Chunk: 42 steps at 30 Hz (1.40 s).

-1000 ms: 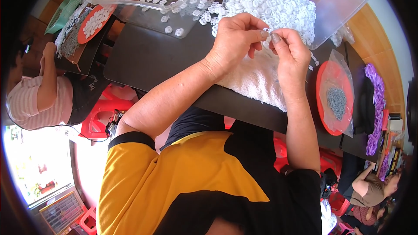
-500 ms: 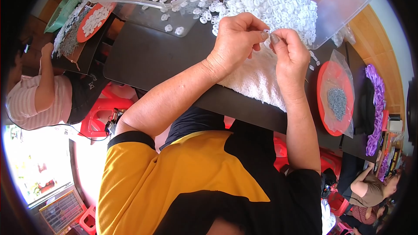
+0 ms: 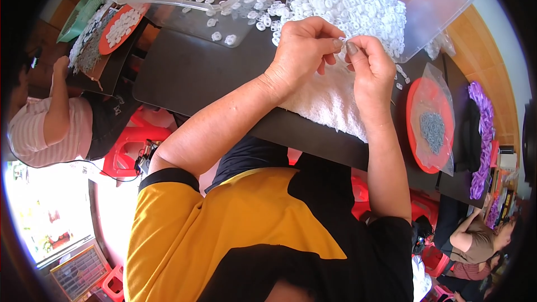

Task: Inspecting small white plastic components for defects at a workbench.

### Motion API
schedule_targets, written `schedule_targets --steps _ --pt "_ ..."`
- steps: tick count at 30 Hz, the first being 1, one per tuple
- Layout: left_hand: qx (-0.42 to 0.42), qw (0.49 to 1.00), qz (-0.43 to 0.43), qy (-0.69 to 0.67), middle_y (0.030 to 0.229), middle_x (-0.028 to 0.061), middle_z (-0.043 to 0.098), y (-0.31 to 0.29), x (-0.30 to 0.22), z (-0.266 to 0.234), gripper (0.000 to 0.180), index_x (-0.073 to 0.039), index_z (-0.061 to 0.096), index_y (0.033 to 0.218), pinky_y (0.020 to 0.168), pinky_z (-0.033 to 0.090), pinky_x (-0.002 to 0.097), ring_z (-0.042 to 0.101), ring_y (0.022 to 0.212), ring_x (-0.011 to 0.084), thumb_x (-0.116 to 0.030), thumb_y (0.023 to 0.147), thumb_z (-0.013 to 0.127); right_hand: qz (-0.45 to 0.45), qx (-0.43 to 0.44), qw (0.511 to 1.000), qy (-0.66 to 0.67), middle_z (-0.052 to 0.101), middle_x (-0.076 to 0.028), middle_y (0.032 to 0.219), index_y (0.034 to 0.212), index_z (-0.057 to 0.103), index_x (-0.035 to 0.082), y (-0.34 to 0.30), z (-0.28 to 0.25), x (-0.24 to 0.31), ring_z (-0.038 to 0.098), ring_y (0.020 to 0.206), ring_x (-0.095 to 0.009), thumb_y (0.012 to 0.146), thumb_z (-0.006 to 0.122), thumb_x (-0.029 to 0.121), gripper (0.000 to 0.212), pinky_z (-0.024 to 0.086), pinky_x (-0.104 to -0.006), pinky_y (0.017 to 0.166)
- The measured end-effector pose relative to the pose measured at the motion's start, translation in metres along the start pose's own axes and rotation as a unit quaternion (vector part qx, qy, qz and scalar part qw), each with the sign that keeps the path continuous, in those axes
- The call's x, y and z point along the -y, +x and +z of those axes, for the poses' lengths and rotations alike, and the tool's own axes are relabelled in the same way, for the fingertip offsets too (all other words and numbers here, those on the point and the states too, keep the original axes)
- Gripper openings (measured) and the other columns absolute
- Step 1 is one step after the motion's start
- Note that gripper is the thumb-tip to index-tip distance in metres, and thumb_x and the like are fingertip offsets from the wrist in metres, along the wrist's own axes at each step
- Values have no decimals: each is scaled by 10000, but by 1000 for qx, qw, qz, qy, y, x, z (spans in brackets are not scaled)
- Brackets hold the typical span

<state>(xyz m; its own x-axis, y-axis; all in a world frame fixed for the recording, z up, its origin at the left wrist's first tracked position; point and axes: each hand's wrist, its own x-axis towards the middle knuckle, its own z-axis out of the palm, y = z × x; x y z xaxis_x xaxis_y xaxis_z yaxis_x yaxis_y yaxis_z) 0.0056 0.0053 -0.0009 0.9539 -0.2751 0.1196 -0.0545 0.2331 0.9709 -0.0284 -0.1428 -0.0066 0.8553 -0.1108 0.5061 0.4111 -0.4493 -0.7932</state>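
My left hand (image 3: 305, 47) and my right hand (image 3: 373, 70) meet almost fingertip to fingertip, each in a pinch of thumb and fingers. A small whitish bit shows between the fingertips, too small to name. Below them a white fluffy cloth (image 3: 330, 100) lies on the dark table. Just beyond my hands is a clear plastic bin (image 3: 433, 8) with a heap of small white oval plastic pieces (image 3: 349, 8). To the right, a red-orange plate (image 3: 413, 134) bears a clear bag with small grey metal parts (image 3: 432, 132).
Left of the bin, a clear tray (image 3: 182, 14) holds more white pieces, some loose on the dark table (image 3: 196, 72). A purple ruffled band (image 3: 478, 145) lies far right. One person (image 3: 53, 117) sits at left, others (image 3: 472, 240) at lower right. Red stools (image 3: 131, 145) stand below.
My hands keep nearly the same pinch at the same spot, with only a slight shift of the fingers. The view has moved very slightly.
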Motion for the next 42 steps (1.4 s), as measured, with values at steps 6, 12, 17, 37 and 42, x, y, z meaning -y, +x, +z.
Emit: schedule_targets --steps 6,12,17,37,42 --pt "2 998 -35 44 734 70 639 3 -1 -3 119 54 646 915 472 448 232 590 596 100 -47 852 653 -4 9 1000 -26 643 -111 770 918 599 -3 0 -1 -2 610 686 -182 871 599 -10 48 485 -300 653" --pt "35 993 -71 89 724 59 635 4 -3 -5 123 42 646 893 470 435 234 580 585 97 -71 849 662 -28 7 998 -62 646 -126 783 909 595 -3 1 -3 -4 627 693 -223 861 597 -18 51 491 -313 659" --pt "26 993 -89 66 718 54 629 6 0 -7 116 34 645 878 457 421 230 565 571 87 -75 849 671 -24 29 999 -36 650 -130 797 917 599 1 1 -4 1 637 706 -229 854 583 -39 76 494 -324 668" --pt "-27 991 -116 64 684 32 609 1 19 7 87 -5 596 833 401 380 228 526 508 78 -61 889 632 41 23 998 -51 617 -104 704 912 601 5 -6 9 -25 589 627 -196 862 522 -34 101 462 -319 576" --pt "-35 991 -113 56 677 31 608 0 20 8 80 -4 598 825 401 380 225 524 503 75 -45 886 628 65 23 997 -26 606 -25 712 900 618 5 -7 10 -24 562 621 -85 905 549 -14 71 460 -242 551"
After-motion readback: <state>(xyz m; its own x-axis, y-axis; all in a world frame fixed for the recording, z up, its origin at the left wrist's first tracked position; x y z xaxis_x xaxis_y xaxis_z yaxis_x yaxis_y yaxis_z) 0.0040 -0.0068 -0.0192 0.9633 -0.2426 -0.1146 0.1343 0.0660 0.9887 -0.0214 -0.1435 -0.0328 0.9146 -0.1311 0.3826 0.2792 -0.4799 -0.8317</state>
